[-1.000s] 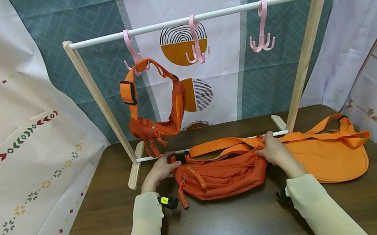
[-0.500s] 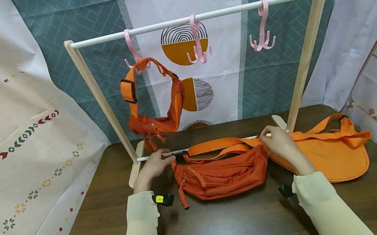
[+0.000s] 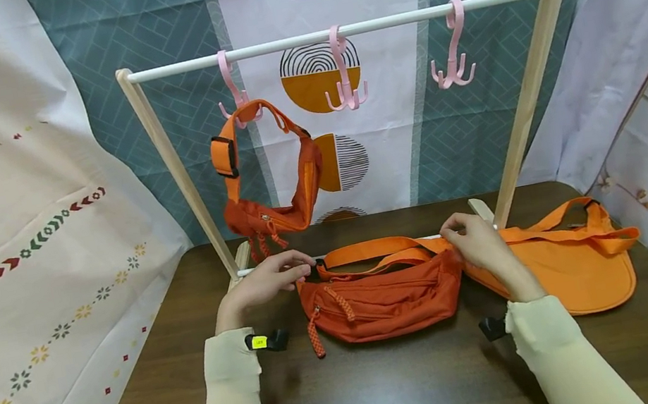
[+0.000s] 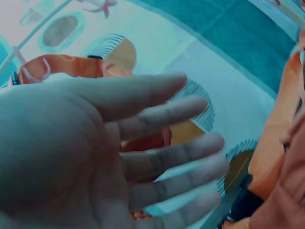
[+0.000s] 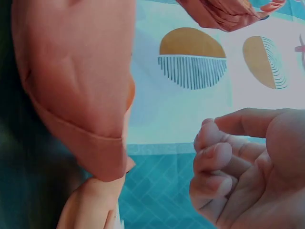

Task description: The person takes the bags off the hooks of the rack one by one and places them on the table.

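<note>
red waist bag, mid-frame: looks light, floppy (slipperiness unclear), probably best held at both ends | left hand: fingers wide, nothing held | right hand: fingers curled, nothing visibly held | hanging bag: upper left of centre

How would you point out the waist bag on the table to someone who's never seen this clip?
On the brown table stands a wooden rack. At its foot, between the left hand and the right hand, is a waist bag with an orange strap. It lies down, unlike the hanging bag, and its body is rust-red, unlike the light orange item to its right.
</note>
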{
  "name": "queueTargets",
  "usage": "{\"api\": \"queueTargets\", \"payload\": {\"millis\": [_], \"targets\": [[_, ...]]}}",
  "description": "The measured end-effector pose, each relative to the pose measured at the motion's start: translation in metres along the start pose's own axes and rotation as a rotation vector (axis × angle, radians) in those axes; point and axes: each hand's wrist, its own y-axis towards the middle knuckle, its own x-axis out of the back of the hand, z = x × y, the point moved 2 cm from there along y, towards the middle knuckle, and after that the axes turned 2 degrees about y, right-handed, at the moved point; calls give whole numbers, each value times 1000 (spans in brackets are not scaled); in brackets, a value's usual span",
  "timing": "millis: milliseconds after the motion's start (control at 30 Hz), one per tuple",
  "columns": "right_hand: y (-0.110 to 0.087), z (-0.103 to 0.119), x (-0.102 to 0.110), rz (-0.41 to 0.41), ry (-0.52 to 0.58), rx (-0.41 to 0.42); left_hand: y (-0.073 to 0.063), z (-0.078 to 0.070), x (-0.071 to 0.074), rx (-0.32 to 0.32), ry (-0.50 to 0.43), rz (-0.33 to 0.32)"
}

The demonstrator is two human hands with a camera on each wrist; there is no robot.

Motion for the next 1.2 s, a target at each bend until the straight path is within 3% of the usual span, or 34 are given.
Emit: {"api": "queueTargets", "payload": {"millis": [200, 500, 800, 933, 1200], "targets": [[-1, 9, 1, 23, 100, 89, -5, -9, 5, -68, -148, -74], [-3, 14, 2, 27, 279, 171, -8, -13, 13, -159, -295, -182], [-4, 24, -2, 54, 311, 271, -14, -23, 18, -277, -411, -351], [-5, 28, -3, 70, 330, 280, -15, -26, 20, -295, -428, -436], [-9, 39, -7, 86, 364, 313, -25, -32, 27, -341, -355, -593]]}}
